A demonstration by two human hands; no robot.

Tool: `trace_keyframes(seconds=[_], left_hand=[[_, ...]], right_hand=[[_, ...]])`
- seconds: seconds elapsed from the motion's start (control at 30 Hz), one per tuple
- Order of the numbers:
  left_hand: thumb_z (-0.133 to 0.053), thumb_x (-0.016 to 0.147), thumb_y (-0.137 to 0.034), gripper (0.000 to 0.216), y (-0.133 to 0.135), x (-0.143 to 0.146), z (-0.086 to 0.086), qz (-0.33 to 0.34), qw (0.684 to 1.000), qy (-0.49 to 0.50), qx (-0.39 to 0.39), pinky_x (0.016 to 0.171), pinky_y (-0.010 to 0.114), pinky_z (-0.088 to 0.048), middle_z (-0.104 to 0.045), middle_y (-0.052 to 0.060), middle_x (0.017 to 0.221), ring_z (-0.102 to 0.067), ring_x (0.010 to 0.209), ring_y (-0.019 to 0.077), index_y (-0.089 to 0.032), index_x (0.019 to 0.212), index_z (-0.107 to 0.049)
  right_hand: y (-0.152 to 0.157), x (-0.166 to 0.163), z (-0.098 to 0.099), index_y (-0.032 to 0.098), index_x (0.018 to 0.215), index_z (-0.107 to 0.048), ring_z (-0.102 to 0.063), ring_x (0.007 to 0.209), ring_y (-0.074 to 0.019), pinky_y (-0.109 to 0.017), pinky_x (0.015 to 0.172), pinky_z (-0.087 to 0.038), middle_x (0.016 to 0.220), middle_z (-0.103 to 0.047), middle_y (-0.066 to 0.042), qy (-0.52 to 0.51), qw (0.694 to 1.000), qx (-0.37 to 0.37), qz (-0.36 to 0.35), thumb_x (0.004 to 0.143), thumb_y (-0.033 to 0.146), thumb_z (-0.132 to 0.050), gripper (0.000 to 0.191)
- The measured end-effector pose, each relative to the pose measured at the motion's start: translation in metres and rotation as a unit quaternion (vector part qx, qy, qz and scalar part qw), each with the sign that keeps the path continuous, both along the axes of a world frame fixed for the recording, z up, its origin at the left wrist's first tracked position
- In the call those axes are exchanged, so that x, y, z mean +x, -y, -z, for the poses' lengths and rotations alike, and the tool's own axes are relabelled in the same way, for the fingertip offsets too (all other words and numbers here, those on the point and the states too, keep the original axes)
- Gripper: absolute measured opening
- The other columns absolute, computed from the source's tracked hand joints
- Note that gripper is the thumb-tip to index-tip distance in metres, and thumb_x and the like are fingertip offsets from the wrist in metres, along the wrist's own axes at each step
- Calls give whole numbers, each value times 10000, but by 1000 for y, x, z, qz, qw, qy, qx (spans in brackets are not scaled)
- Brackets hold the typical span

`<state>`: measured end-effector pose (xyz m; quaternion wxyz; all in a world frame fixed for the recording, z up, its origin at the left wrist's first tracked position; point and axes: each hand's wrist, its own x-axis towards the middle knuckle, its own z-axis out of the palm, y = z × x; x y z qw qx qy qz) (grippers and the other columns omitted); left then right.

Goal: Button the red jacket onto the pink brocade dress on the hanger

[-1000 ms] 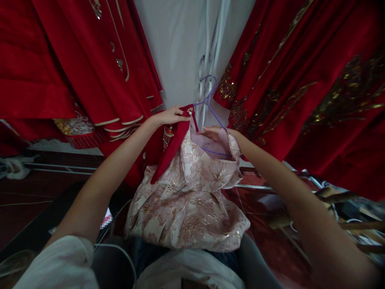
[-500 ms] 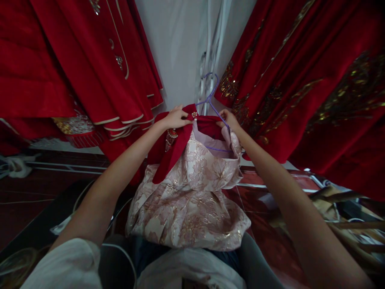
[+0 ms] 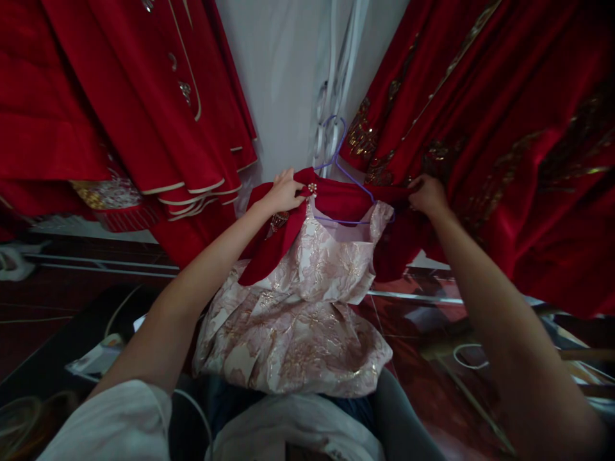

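Note:
A pale pink dress with a raised, glittery floral pattern hangs on a purple hanger and spreads down over my lap. Around its neckline lies a red shawl-like garment with a small beaded brooch. My left hand pinches the red garment beside the brooch at the left shoulder. Out to the right, my right hand grips the other end of the red garment, stretching it away from the dress strap. A beaded tassel hangs below my left hand.
Red garments with gold trim hang at left, and more red embroidered garments hang at right. A white wall stands behind. A metal rail runs low at left. Below right are a chair-like frame and a white cable.
My right hand has moved right, away from the hanger, drawing the red garment out behind the dress's right strap. My left hand keeps its hold near the brooch.

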<state>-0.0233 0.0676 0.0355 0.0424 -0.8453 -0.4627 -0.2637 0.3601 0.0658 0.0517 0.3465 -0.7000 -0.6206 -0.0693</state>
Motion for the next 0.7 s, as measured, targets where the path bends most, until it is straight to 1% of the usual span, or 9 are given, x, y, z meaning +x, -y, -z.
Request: trace_keyframes(seconds=[0.1,0.2,0.23,0.3,0.4,0.5,0.57,0.63,0.7], left_hand=[[-566,830,-318,206,2,3,5,-9,1000,4,17,939,526,-374,-506,165,1089,-470,1143,365,-156,807,-691],[-570,831,-308,202,4,5,7,-18,999,7,27,938,538,-378,-496,170,1096,-463,1149,372,-150,843,-697],[-576,829,-306,197,6,6,8,-20,999,10,28,939,538,-381,-494,169,1102,-461,1153,372,-150,847,-696],[-592,821,-302,182,9,7,10,-21,999,18,32,941,536,-386,-493,168,1112,-458,1162,373,-153,840,-694],[-618,804,-300,162,14,9,14,-22,998,38,39,948,540,-384,-500,177,1126,-449,1180,382,-154,812,-689],[-648,778,-298,142,16,8,16,-11,996,76,36,978,522,-377,-521,169,1158,-437,1207,365,-159,762,-675],[-656,766,-290,130,14,5,11,21,992,121,14,992,462,-391,-564,126,1135,-477,1174,308,-166,724,-660],[-633,776,-280,133,9,2,-1,51,980,186,-46,917,376,-442,-618,73,999,-553,1025,233,-168,706,-644],[-574,821,-294,175,3,-4,-18,37,953,278,-117,767,323,-461,-616,31,816,-560,815,173,-163,715,-623]], right_hand=[[15,14,-1,182,768,-594,-478,684,-168,-340,694,-375,776,-589,-84,70,995,-63,10,555,-7,-564,286],[38,4,7,186,808,-565,-487,688,-183,-344,675,-390,750,-545,-62,78,989,-120,-21,517,42,-655,337],[48,-3,11,186,844,-550,-500,691,-186,-337,665,-404,759,-539,-55,68,991,-106,-46,514,64,-671,372],[67,-20,19,189,917,-520,-532,714,-192,-324,667,-435,814,-547,-50,48,993,-28,-102,528,93,-659,425],[86,-41,29,199,957,-506,-573,754,-199,-326,709,-470,869,-586,-51,5,985,40,-165,600,150,-609,374],[79,-50,35,193,966,-516,-601,766,-210,-350,744,-485,872,-625,-65,-59,986,56,-148,688,194,-536,278],[62,-51,36,186,961,-526,-613,799,-227,-379,778,-489,878,-641,-80,-107,986,58,-110,733,212,-489,232],[45,-51,33,183,938,-541,-616,811,-240,-407,796,-493,861,-646,-85,-145,985,35,-84,763,250,-486,195],[33,-51,25,185,894,-563,-614,787,-247,-432,800,-497,811,-640,-75,-145,986,-2,-81,741,301,-571,192]])
